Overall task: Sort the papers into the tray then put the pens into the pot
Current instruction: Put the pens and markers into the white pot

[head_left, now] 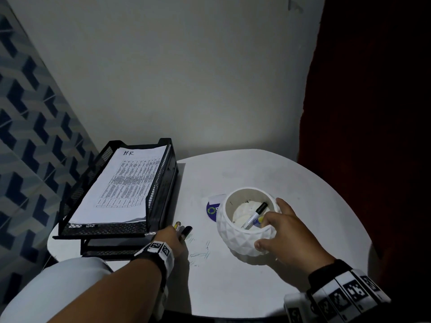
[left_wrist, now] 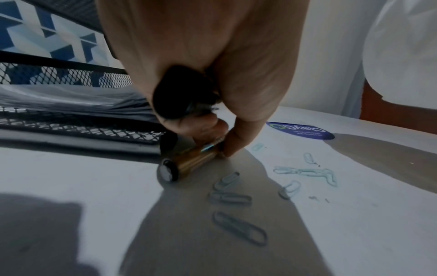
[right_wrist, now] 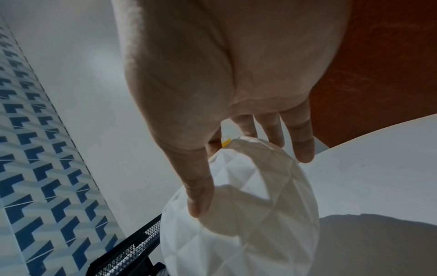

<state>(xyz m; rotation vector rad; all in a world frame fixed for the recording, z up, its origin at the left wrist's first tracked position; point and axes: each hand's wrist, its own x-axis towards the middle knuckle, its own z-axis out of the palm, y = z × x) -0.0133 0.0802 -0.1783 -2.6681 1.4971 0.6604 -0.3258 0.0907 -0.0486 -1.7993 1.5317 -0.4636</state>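
The left hand (head_left: 169,238) pinches a yellow pen (left_wrist: 189,162) against the table (head_left: 303,183), a black pen (head_left: 186,230) beside it. The right hand (head_left: 289,236) spreads relaxed fingers over the white faceted pot (head_left: 242,241), where a marker (head_left: 255,215) lies

Hidden under the left hand (head_left: 169,237): most of the two dark-capped pens (head_left: 184,230) near the white round table's (head_left: 291,183) left edge. Blurred in the left wrist view, the amber pen barrel (left_wrist: 189,162). Concealed by the stacked papers (head_left: 121,185): the black mesh tray's (head_left: 161,173) floor. Partly covered by the white faceted pot (head_left: 242,238): a round blue sticker (head_left: 211,209), lettering too small to read. Cut off by the right wrist view's bottom edge: the pot's base.
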